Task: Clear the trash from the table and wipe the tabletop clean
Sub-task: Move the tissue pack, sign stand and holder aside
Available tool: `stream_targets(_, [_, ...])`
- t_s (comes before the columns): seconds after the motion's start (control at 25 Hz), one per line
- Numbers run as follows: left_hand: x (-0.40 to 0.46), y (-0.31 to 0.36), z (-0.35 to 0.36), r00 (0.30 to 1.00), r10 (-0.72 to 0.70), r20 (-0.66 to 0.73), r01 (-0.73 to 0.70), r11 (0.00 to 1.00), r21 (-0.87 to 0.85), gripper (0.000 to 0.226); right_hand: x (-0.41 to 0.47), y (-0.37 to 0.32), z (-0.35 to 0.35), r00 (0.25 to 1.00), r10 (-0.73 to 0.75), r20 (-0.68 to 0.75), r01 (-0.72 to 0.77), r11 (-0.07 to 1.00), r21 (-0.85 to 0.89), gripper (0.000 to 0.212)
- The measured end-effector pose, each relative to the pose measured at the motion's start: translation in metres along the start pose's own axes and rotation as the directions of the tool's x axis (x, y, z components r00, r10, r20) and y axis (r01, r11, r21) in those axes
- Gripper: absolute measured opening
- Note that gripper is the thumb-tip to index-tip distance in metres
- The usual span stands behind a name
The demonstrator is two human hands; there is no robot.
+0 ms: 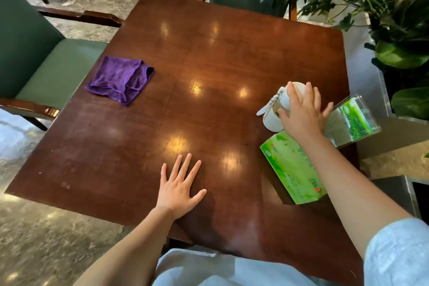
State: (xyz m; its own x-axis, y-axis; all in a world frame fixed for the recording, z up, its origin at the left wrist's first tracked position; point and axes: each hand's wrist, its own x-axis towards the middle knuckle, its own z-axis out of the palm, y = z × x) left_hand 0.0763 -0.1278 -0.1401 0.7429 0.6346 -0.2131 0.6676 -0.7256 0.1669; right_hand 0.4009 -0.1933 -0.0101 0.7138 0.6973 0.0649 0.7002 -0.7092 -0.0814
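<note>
A purple cloth is seen lying crumpled on the wooden table, well apart from both hands, on the far side of the tabletop from the green tissue box. The left hand is laid flat on the wood near the box, fingers spread wide, nothing held. The right hand is placed just beyond the box, its fingers curled over a white vase-like object; beside it a clear stand with a green card is seen.
</note>
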Motion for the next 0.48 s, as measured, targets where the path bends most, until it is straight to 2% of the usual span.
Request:
stream_targets(0.08, [0.003,0.0,-0.009,0.993,-0.01,0.119,0.009,1.0,0.015,0.078,-0.007,-0.012,-0.005,0.994,-0.066,-0.092,0.067,0.998,0.007,0.061])
stream_targets(0.2, [0.004,0.007,-0.026,0.969,-0.035,0.243,0.023,0.998,0.052,0.076,-0.033,-0.044,-0.001,0.951,-0.251,-0.183,0.269,0.959,0.085,0.048])
stream_targets(0.24, [0.005,0.009,-0.033,0.965,-0.038,0.26,0.031,0.999,0.033,0.076,-0.045,-0.055,0.003,0.945,-0.297,-0.139,0.313,0.943,0.111,0.044])
stream_targets(0.32, [0.009,0.012,-0.05,0.971,-0.044,0.235,0.057,0.997,-0.052,0.069,-0.068,-0.075,0.012,0.919,-0.391,0.058,0.384,0.918,0.104,0.037])
stream_targets(0.4, [0.012,0.015,-0.07,0.992,-0.064,0.11,0.072,0.995,-0.07,0.052,-0.083,-0.092,0.02,0.84,-0.475,0.263,0.472,0.878,0.078,0.034])
stream_targets(0.48, [0.012,0.015,-0.092,0.996,-0.09,0.01,0.09,0.996,-0.017,0.037,-0.089,-0.107,0.022,0.772,-0.536,0.342,0.535,0.838,0.106,0.035])
